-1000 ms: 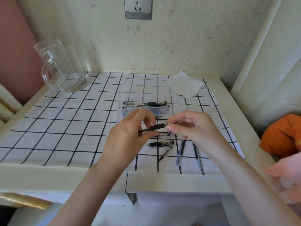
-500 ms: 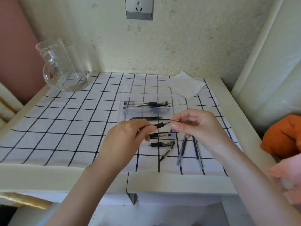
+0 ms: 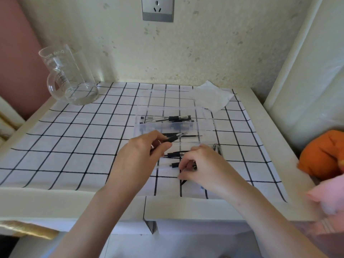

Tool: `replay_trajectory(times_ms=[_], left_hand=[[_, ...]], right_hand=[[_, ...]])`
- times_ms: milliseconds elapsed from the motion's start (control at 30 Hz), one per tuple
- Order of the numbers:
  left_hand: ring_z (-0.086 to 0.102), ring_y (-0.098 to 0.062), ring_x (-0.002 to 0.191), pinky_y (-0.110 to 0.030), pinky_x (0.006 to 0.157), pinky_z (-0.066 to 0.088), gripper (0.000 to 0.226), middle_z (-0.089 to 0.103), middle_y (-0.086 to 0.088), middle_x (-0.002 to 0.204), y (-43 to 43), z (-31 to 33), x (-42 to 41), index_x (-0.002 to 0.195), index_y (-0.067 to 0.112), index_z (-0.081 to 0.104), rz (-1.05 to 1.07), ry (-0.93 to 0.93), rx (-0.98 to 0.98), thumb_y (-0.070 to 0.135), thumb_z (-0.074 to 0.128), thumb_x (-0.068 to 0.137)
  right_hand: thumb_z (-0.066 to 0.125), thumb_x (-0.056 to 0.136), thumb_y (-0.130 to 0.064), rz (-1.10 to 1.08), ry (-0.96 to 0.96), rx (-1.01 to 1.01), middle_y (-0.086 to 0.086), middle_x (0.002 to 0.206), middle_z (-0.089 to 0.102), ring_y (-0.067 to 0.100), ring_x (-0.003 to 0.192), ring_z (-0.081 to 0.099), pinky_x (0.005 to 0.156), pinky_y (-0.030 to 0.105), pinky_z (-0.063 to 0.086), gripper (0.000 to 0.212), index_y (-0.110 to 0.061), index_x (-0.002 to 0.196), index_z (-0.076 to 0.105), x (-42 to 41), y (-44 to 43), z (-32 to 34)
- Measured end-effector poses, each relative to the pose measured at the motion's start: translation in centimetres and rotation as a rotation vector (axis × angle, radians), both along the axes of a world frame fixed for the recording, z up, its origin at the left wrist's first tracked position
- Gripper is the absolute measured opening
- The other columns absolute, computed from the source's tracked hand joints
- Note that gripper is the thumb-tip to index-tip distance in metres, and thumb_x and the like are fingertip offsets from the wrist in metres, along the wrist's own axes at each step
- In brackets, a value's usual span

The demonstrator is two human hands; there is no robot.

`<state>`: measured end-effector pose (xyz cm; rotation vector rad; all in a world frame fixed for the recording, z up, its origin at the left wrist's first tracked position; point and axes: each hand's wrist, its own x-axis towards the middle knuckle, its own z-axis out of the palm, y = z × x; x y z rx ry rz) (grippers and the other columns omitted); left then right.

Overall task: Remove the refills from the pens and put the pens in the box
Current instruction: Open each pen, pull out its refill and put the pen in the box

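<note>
The left hand (image 3: 141,159) pinches a black-gripped pen (image 3: 172,139) between thumb and curled fingers. It holds the pen just above the cloth, with its metal tip pointing right and reaching over the near wall of the clear plastic box (image 3: 167,127).

The box stands on the checked tablecloth (image 3: 74,146) near the middle of the desk. Two assembled pens (image 3: 167,119) lie along its far side. Thin black refills (image 3: 184,135) show nearer, within its outline.

The right hand (image 3: 206,164) rests low on the cloth just in front of the box, close to the desk's front edge. Its fingers are curled down onto a short dark pen piece (image 3: 175,165). I cannot tell whether they actually pinch it. Another black-gripped pen part (image 3: 175,155) lies on the cloth between the two hands. Pen ends (image 3: 216,147) show behind the right hand.

A glass measuring jug (image 3: 70,77) stands at the far left corner. A white tissue (image 3: 210,97) lies towards the far right corner. An orange cloth bundle (image 3: 323,155) sits off the right edge.
</note>
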<state>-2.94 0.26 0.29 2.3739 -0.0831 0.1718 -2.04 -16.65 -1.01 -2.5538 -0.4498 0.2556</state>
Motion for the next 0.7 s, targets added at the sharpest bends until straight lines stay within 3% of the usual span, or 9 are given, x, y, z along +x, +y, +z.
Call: replay_trajectory(times_ms=[100, 200, 300, 400, 600, 700], left_hand=[[0.062, -0.013, 0.066, -0.039, 0.068, 0.054, 0.01, 0.064, 0.011, 0.075, -0.1, -0.1, 0.0, 0.091, 0.03, 0.06, -0.014, 0.012, -0.008, 0.039, 0.057, 0.087], [0.062, -0.01, 0.064, -0.038, 0.069, 0.054, 0.007, 0.064, 0.011, 0.073, -0.4, -0.1, -0.1, 0.088, 0.03, 0.058, -0.044, 0.03, -0.064, 0.036, 0.059, 0.086], [0.059, -0.005, 0.059, -0.03, 0.068, 0.053, 0.004, 0.064, 0.011, 0.068, -0.8, 0.0, -0.3, 0.085, 0.03, 0.056, -0.119, 0.061, -0.089, 0.033, 0.058, 0.088], [0.058, -0.002, 0.058, -0.018, 0.058, 0.049, 0.006, 0.064, 0.008, 0.068, -1.1, 0.0, -0.5, 0.084, 0.031, 0.054, -0.171, 0.1, -0.127, 0.031, 0.056, 0.089], [0.057, -0.002, 0.055, -0.022, 0.061, 0.054, 0.009, 0.065, 0.008, 0.069, -0.8, -0.1, -0.5, 0.081, 0.032, 0.052, -0.19, 0.156, -0.126, 0.032, 0.056, 0.089], [0.059, -0.002, 0.058, -0.023, 0.064, 0.053, 0.009, 0.065, 0.013, 0.069, -0.6, -0.1, -0.5, 0.08, 0.033, 0.053, -0.198, 0.177, -0.07, 0.034, 0.057, 0.088]], right_hand=[[0.077, 0.075, -0.03, -0.069, 0.072, 0.16, -0.011, 0.078, 0.06, -0.002, 0.077, 0.052, 0.063, 0.015, 0.045, 0.013, -0.027, 0.085, 0.07, 0.1, -0.4, 0.7], [0.075, 0.077, -0.028, -0.177, 0.173, 0.5, -0.012, 0.081, 0.07, -0.009, 0.068, 0.057, 0.058, 0.004, 0.041, 0.012, -0.025, 0.089, 0.074, 0.3, -1.1, 1.9], [0.068, 0.083, -0.025, -0.263, 0.285, 0.797, -0.005, 0.081, 0.074, -0.001, 0.063, 0.057, 0.056, 0.013, 0.042, 0.013, -0.018, 0.091, 0.075, 0.5, -1.4, 2.3], [0.065, 0.085, -0.021, -0.305, 0.287, 0.881, 0.0, 0.079, 0.073, 0.006, 0.066, 0.056, 0.055, 0.018, 0.043, 0.014, -0.015, 0.093, 0.075, 0.4, -1.4, 2.1], [0.059, 0.089, -0.021, -0.413, 0.242, 1.037, 0.008, 0.084, 0.074, 0.018, 0.071, 0.069, 0.055, 0.021, 0.05, 0.018, -0.007, 0.093, 0.07, 1.1, -2.5, 3.1], [0.056, 0.092, -0.019, -0.534, 0.159, 1.139, 0.01, 0.075, 0.072, 0.021, 0.059, 0.068, 0.05, 0.023, 0.052, 0.017, -0.005, 0.088, 0.065, 1.7, -3.8, 3.7]])
